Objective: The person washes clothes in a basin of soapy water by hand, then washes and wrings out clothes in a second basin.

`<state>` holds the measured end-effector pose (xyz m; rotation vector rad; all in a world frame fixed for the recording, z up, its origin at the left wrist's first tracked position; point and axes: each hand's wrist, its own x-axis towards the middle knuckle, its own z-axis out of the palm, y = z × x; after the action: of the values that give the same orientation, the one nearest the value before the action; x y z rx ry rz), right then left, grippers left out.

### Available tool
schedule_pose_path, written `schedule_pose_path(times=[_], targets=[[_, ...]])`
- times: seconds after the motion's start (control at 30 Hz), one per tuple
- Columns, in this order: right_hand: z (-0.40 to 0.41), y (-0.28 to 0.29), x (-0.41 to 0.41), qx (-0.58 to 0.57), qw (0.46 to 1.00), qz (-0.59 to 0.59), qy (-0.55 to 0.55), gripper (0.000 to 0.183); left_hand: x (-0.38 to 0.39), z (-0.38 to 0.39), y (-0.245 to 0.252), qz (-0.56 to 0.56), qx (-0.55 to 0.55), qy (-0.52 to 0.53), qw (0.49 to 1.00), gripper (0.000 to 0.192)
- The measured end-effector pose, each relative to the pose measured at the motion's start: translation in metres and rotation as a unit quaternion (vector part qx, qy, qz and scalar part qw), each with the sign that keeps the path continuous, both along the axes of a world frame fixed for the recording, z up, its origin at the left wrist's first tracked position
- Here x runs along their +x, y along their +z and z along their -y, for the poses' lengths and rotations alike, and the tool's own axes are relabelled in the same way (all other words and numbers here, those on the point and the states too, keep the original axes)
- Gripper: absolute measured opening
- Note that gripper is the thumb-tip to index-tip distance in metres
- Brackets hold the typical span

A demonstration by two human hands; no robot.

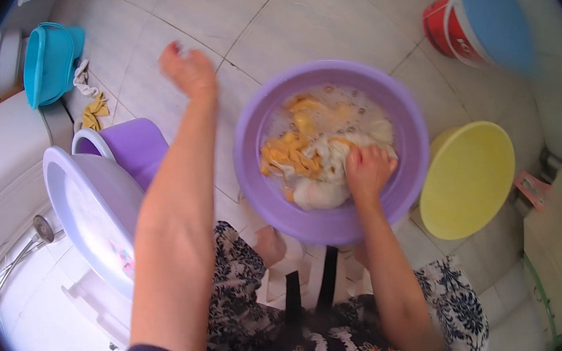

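A round purple basin (246, 164) stands on the floor in front of me, with sudsy water (326, 92) inside. In the water lie a wet white cloth (324, 191), part of it puffed up, and a bunched orange-yellow cloth (289, 156). My right hand (370, 169) is curled on the white cloth at the basin's right side, gripping it. Apart from the basin, my left hand (190, 74) is raised over the tiles to the upper left, blurred by motion. Its fingers are bent, and whether they hold anything is unclear.
On the right are a yellow basin (468, 180) and a red bucket (438, 25) with a blue top. To the left stand a lavender tub (93, 171), a purple container (140, 145) and a turquoise bucket (52, 63). Small cloths (95, 112) lie near that bucket.
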<state>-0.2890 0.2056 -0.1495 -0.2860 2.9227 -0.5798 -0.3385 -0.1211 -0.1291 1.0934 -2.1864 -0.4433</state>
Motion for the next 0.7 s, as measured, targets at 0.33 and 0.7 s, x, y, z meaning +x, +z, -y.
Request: schedule_pose_path(times=[0.33,0.7], targets=[[0.0,0.024,-0.025,-0.012,0.976,-0.108,0.187,0.032,0.086,-0.229,0.009,0.209,0.006,-0.171,0.963,0.028],[0.029,-0.019,-0.048,0.127,0.974,0.118,0.148,0.042,0.056,-0.187,-0.034,0.485,0.391,-0.187,0.759,0.025]])
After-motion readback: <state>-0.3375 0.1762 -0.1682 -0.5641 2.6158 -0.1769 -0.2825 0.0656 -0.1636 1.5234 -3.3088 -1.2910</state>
